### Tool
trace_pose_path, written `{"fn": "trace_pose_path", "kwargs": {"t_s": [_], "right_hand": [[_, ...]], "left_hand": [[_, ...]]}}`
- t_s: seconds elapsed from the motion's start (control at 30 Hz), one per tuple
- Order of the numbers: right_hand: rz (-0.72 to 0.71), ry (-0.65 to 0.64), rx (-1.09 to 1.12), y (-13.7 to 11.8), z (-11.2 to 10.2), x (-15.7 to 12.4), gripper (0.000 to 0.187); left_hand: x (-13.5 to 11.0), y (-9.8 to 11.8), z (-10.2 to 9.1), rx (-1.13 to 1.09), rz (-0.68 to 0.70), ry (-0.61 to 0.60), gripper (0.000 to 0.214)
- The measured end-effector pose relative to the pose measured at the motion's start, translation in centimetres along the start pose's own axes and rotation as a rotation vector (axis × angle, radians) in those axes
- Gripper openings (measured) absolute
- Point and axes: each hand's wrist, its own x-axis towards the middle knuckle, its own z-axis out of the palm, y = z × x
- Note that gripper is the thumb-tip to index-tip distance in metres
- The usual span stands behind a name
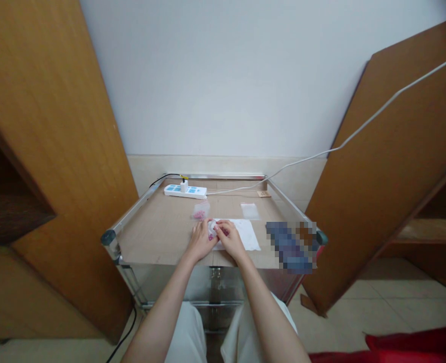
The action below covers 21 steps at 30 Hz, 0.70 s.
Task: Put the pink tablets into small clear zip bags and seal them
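Where a cardboard-topped metal cart point(158, 237) stands against a wall point(245, 75), a white power strip point(185, 191) is placed at the back and a pink-filled plastic bag point(200, 212) beside a paper sheet point(245, 234). A small white object point(211, 228) is pinched over the sheet by the curled fingers point(219, 228) of the left hand point(199, 242) and right hand point(230, 239).

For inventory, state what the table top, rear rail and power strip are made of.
Table top: matte brown cardboard, by its seams. Rear rail: polished metal, probably aluminium, by its sheen. Power strip: likely smooth white plastic, by its moulded shape.
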Motion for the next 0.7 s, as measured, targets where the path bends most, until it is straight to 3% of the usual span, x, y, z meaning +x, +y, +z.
{"fn": "trace_pose_path", "kwargs": {"t_s": [0.17, 0.37, 0.57, 0.7], "right_hand": [[-0.034, -0.026, 0.044, -0.5, -0.2, -0.1, 0.015], [0.023, -0.074, 0.102, -0.6, -0.2, -0.3, 0.020], [0.067, -0.033, 0.171, -0.5, -0.1, -0.2, 0.020], [0.107, 0.007, 0.237, -0.3, 0.0, 0.1, 0.020]], "left_hand": [[0.2, -0.6, 0.1, -0.090, -0.023, 0.057, 0.042], [0.4, -1.2, 0.1, -0.295, -0.095, 0.122, 0.052], [0.5, -1.1, 0.0, -0.588, -0.069, 0.130, 0.058], [0.7, -1.4, -0.3, -0.841, -0.151, 0.086, 0.060]]}}
